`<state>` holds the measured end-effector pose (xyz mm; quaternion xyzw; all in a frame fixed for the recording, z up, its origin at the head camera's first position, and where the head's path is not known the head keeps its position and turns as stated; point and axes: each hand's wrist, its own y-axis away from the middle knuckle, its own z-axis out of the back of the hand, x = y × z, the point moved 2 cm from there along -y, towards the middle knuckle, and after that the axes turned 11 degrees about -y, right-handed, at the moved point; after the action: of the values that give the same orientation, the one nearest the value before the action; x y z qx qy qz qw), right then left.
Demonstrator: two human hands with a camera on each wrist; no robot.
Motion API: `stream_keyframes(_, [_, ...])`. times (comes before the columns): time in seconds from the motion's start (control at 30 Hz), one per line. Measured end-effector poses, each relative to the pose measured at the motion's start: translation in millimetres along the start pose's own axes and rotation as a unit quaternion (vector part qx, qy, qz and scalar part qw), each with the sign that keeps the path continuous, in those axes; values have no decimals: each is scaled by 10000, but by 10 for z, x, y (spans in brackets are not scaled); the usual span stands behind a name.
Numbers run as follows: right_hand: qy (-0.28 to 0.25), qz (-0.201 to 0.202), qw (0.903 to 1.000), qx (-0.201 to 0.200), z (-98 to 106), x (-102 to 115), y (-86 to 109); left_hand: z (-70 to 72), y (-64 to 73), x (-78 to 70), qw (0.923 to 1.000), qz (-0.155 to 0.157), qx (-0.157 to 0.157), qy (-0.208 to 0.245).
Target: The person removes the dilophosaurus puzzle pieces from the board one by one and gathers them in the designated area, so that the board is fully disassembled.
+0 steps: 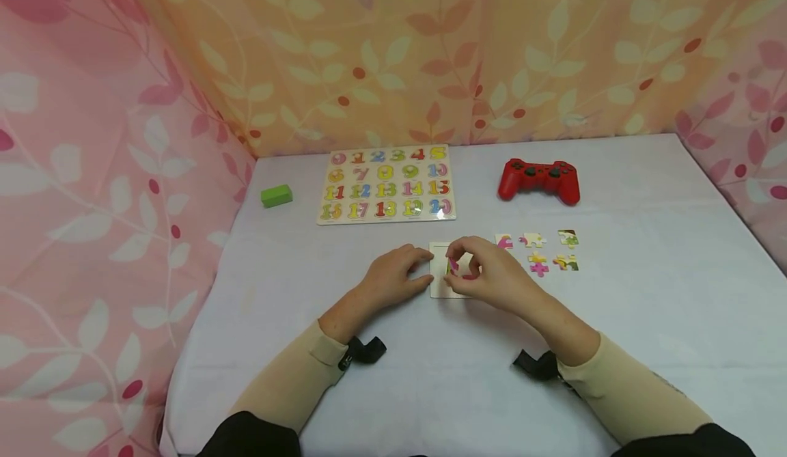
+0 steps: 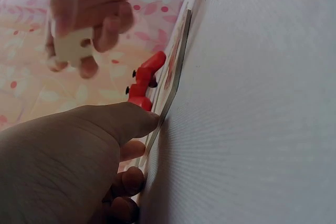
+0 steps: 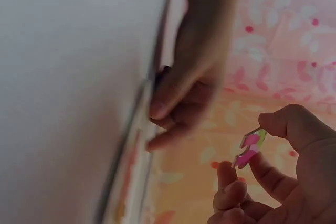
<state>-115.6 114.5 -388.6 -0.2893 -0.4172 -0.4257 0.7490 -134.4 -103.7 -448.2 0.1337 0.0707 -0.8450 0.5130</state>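
Note:
A small cream puzzle board (image 1: 438, 289) lies on the white table between the hands. My left hand (image 1: 393, 277) rests at its left edge, thumb and fingertips touching the rim. Above the board, my right hand (image 1: 499, 277) pinches a puzzle piece (image 3: 251, 148) between thumb and fingers. That piece is pink and green on its printed face, and its plain pale back (image 2: 73, 45) shows in the left wrist view. The right hand hides part of the board in the head view. Several loose pieces lie to the right, among them a yellow-and-pink one (image 1: 538, 264).
Behind the hands lies a number board (image 1: 386, 184) with coloured numerals. A green block (image 1: 277, 196) sits at the far left. At the back right is a red game controller (image 1: 538, 181). Patterned curtains (image 1: 369, 67) border the white table (image 1: 430, 395).

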Motion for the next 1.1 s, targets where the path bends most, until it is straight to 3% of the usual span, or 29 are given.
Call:
stream_keyframes(0.1, [74,66,9999,18,132,126,32,12,9,-13,10000,16,21,-3])
stream_keyframes(0.3, [393,702,9961,-362,387,300,92,28,22,-19,10000,52,22,19])
stream_keyframes(0.57, [542,1199,9888,-700,647,359,192,0,21,-19,10000,-12,10,66])
stream_keyframes(0.8, [953,790,9910,-517,823,273,355,-4,14,-20,10000,-37,9,2])
stream_keyframes(1.1, [1138,-18,9935,-26,798,-146,551,-2,15,-6,10000,-38,6,-10])
